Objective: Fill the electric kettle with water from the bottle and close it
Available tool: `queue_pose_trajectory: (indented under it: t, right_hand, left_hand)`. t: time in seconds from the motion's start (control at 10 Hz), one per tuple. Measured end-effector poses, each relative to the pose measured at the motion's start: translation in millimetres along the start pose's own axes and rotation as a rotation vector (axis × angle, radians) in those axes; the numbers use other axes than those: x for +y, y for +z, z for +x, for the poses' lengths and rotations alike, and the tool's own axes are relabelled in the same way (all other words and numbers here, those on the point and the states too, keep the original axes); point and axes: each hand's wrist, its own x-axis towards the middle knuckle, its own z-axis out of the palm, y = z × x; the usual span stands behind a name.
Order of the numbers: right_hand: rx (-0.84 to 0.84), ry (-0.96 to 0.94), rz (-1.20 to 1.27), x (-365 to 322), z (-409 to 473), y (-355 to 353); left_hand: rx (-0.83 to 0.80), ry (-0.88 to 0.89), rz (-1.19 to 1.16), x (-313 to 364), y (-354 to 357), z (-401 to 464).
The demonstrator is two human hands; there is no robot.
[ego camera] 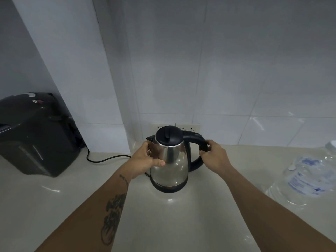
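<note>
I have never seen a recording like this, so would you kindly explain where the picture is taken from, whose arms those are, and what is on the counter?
There is no machine here. The single picture comes from a wide-angle camera worn on a person's head, looking forward and down, so the two bare arms are the wearer's own. The left hand rests against the steel side of the electric kettle, near its spout. The right hand grips the kettle's black handle. The black lid is shut. The kettle stands on a pale counter. At the right edge lies a large clear water bottle with a blue label. At the left stands a dark appliance with a black cord.
</note>
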Motion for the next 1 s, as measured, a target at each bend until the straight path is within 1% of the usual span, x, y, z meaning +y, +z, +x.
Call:
queue_pose_trajectory:
  t: [0.1,0.2,0.4,0.5,0.6,0.7,0.8,0.9,1.0]
  right_hand:
    - [0.077,-0.141,0.001,-13.0,-13.4,-2.1]
    - [0.063,-0.230,-0.090,-18.1,-25.9,0.3]
    - [0.089,-0.333,-0.316,-16.8,-30.5,11.0]
    - [0.012,-0.314,-0.285,-10.0,-26.9,2.3]
    - [0.002,-0.264,-0.132,4.9,-44.1,-0.6]
    - [-0.122,-0.193,-0.212,32.6,-75.6,1.3]
    - [-0.218,-0.105,-0.325,53.1,-95.1,-4.5]
    - [-0.230,-0.065,-0.412,55.9,-114.7,-11.2]
    - [-0.208,-0.065,-0.466,43.9,-134.8,-11.9]
  left_hand:
    - [-0.005,-0.008,0.020,-0.8,-1.6,1.0]
    - [-0.011,-0.007,0.029,-1.6,-4.1,2.0]
    - [-0.035,-0.022,0.079,3.2,-5.9,1.8]
    - [-0.044,-0.021,0.098,3.8,-4.4,1.2]
    - [-0.016,0.020,0.130,2.6,0.7,-6.9]
    - [0.058,0.109,0.290,-4.2,8.7,-23.2]
    - [0.094,0.216,0.419,-10.2,16.4,-47.0]
    - [0.034,0.219,0.547,-21.7,16.6,-68.0]
    - [-0.003,0.188,0.648,-29.1,13.4,-87.9]
